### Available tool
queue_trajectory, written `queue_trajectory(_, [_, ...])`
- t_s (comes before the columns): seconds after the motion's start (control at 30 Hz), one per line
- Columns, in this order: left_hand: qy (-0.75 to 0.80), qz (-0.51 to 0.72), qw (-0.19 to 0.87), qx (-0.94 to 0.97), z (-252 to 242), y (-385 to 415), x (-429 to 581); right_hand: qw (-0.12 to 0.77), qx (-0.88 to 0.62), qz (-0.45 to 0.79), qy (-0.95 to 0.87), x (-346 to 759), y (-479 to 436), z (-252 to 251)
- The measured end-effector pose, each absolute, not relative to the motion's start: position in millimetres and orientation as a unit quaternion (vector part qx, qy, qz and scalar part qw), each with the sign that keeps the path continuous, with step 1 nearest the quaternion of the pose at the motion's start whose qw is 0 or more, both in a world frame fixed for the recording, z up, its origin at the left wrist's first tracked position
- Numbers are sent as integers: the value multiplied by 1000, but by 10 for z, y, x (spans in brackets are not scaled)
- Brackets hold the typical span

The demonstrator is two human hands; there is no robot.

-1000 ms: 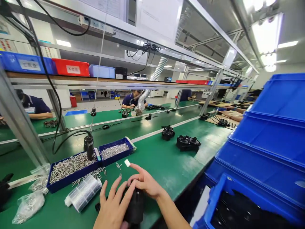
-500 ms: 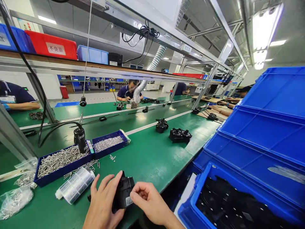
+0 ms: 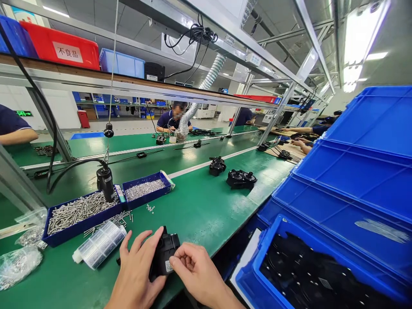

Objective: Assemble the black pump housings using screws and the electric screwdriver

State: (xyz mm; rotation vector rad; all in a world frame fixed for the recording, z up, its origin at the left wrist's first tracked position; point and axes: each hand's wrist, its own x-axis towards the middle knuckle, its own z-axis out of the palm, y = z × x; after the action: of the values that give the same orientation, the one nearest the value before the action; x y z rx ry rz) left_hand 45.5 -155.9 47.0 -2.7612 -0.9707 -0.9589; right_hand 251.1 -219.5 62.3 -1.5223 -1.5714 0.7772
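1. Two hands, one black part (image 3: 157,257): it is at the near edge of the green counter (image 3: 193,223), between them.
2. The left hand (image 3: 137,268) has its grip around the part's left side, fingers spread over it and thumb below.
3. The right hand (image 3: 201,272) has a narrow grip, fingers curled in, thumb tip at the edge of one white label (image 3: 168,266) on the part.
4. Two blue trays sit end to end: one tray of screws (image 3: 85,225), one tray of nuts (image 3: 148,198). Loose screws and nuts lie just beside them.
5. One black driver (image 3: 105,184) hangs over the screws.
6. One clear roll (image 3: 100,244) lies near the left hand; two clear bags (image 3: 19,266) of small metal pieces are further left.
7. One open blue bin (image 3: 252,281), lower right, holds many black parts, too jumbled to count.
8. On the shelf (image 3: 128,88): one red bin (image 3: 64,45), one pale blue bin (image 3: 122,63), one black box (image 3: 154,71).
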Motion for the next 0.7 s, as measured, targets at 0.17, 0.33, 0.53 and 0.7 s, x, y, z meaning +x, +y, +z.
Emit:
queue_trajectory(0.17, [-310, -318, 42, -895, 454, -1550, 443, 367, -585, 143, -709, 2475, -2244, 600])
queue_trajectory(0.33, [-306, -318, 40, -896, 441, -1542, 437, 313, -571, -10, -759, 2526, -2283, 563])
queue_trajectory(0.53, [-318, -315, 48, -893, 463, -1541, 463, 442, -627, 225, -601, 2793, -2201, 493])
queue_trajectory(0.7, [-304, -325, 66, -893, 380, -1497, 431, 374, -647, 317, -583, 2706, -2108, 503])
